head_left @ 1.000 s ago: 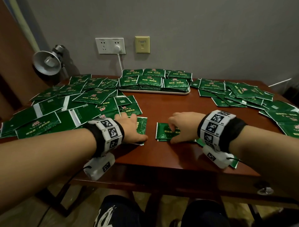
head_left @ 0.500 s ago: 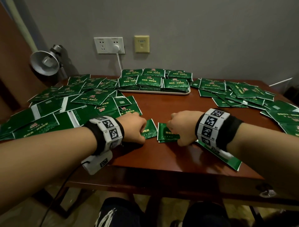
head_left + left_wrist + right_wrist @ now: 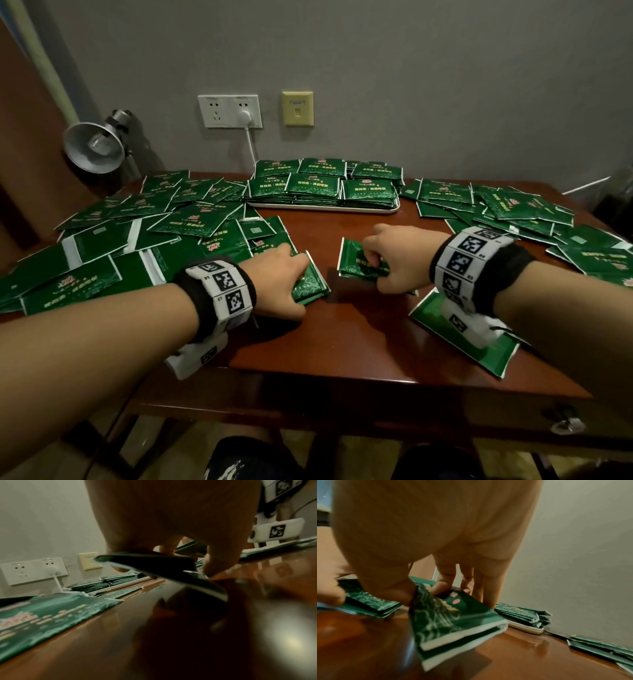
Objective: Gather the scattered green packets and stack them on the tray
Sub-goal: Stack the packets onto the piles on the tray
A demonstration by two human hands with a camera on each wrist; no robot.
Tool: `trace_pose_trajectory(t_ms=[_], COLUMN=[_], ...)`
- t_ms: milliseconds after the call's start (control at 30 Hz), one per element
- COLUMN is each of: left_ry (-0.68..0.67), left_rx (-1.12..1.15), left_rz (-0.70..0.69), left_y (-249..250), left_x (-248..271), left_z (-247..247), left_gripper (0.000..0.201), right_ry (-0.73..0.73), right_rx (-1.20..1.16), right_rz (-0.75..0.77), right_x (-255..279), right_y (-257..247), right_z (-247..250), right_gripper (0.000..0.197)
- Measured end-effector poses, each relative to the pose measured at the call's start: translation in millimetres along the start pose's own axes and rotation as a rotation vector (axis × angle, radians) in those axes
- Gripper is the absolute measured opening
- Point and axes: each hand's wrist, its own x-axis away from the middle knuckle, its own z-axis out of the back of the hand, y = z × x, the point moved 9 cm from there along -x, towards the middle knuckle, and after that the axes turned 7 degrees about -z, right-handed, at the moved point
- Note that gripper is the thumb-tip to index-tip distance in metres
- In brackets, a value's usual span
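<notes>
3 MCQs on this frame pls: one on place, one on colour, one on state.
1. Where is the tray?
A. At the table's near edge
B. At the far edge, below the wall socket
C. On the floor

2. What colour are the packets on the tray?
A. Red
B. Blue
C. Green

3. What is the right hand doing?
A. Holding a small bundle of packets in a pinching grip
B. Lying flat and empty on the table
C. Touching the lamp

Answers: 1 B, the tray sits by the wall under the socket. 2 C, every packet shows green. 3 A, the right wrist view shows thumb and fingers closed on several packets tilted off the wood.
</notes>
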Motion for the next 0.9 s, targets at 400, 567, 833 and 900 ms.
trace_pose_trajectory(t_ms=[400, 567, 833, 900], left_ry=[0.187, 0.223, 0.106, 0.082], left_rx=[-0.02, -0.099, -0.038, -0.02], left_rz=[0.126, 0.119, 0.13, 0.134], left_y=[-70, -116, -203, -218], left_x=[-25, -62, -154, -172], left_z=[66, 90, 83, 76], left_gripper=[0.07, 0.052, 0.045, 0.044], right_ry=[0.153, 0.139, 0.102, 0.103], right_rx=[-0.11, -0.059, -0.037, -0.027], right_rz=[-0.043, -0.053, -0.052, -0.057], right_x=[-51, -109, -228, -255], right_y=[29, 37, 40, 39], right_z=[57, 70, 76, 74], right_gripper=[0.027, 0.029, 0.033, 0.034])
